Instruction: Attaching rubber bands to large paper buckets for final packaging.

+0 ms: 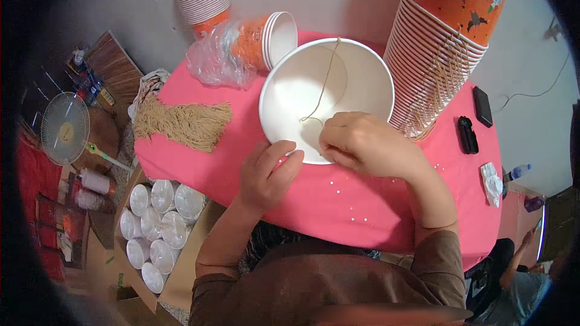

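Note:
A large white-lined paper bucket (287,96) sits before me on the pink-covered table, its open mouth facing me. A thin tan cord (328,78) runs from the far rim down inside it toward my right hand. My left hand (266,175) is closed at the near rim, thumb and fingers holding the edge. Just inside the near right rim, my right hand (365,145) is closed with fingertips pinched on the cord; the pinched end is hidden behind the fingers.
To the right leans a tall stack of orange buckets (435,54) with cords hanging. Left lie a cord bundle (184,124) and bagged orange buckets (248,42). White dots, a black phone (481,106), a black object (467,135) and crumpled tissue (492,184) are on the table (386,217). A carton (199,238) holds wrapped cups.

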